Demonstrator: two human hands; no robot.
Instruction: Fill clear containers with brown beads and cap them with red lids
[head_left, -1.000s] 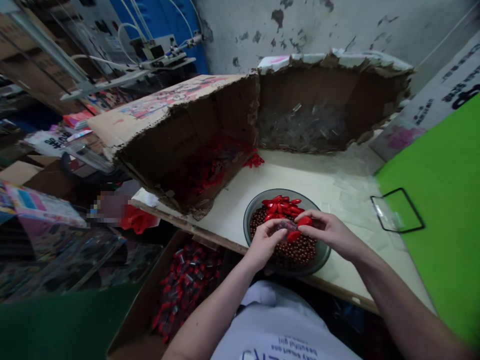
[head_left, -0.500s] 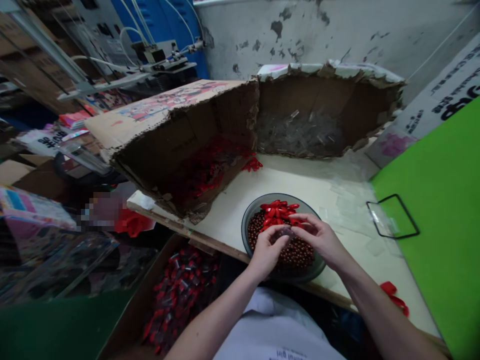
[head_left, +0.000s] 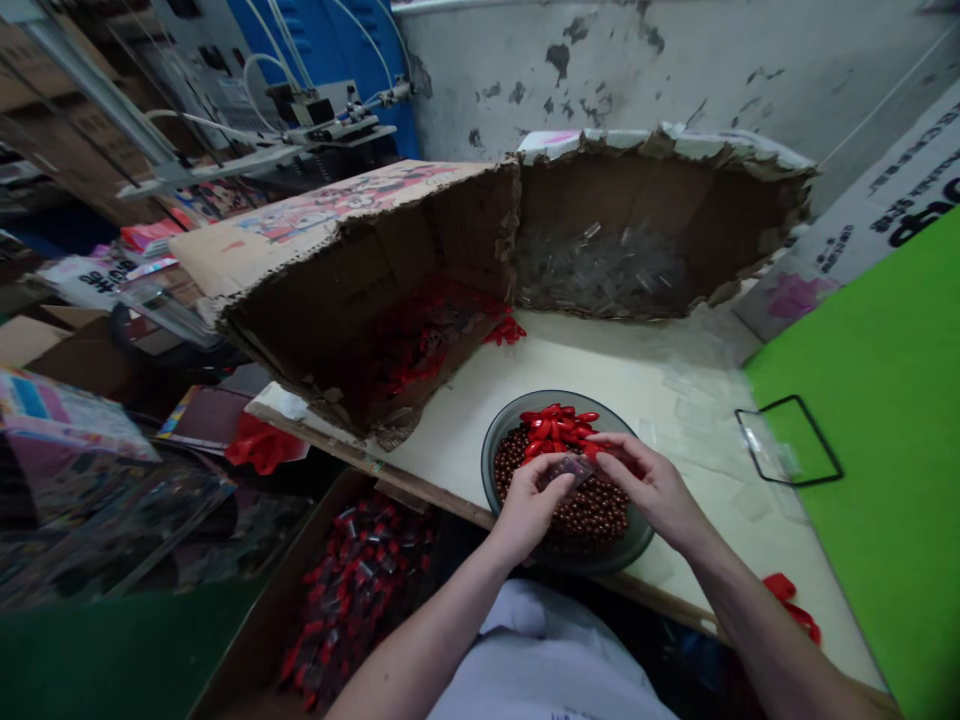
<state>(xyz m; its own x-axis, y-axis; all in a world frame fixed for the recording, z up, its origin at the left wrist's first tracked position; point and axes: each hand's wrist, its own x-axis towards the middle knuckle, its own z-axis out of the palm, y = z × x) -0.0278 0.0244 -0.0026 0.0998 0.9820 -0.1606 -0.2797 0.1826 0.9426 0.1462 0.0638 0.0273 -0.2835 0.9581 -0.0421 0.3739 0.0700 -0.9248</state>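
Note:
Over a grey bowl of brown beads, my left hand pinches a small clear plastic container with dark contents. My right hand is just to its right, finger and thumb closed around a small red plastic piece. The fingers partly hide both items, and whether they touch is unclear. A heap of glossy red pieces lies on the beads at the bowl's far side.
A torn-open carton of red pieces stands left, and another carton of clear containers behind. Below the table edge, a box holds red-capped containers. A green panel borders the right; red pieces lie near it.
My right fingers have drawn slightly back from the clear container, and a red piece now shows between them. My left hand still holds the container over the bowl.

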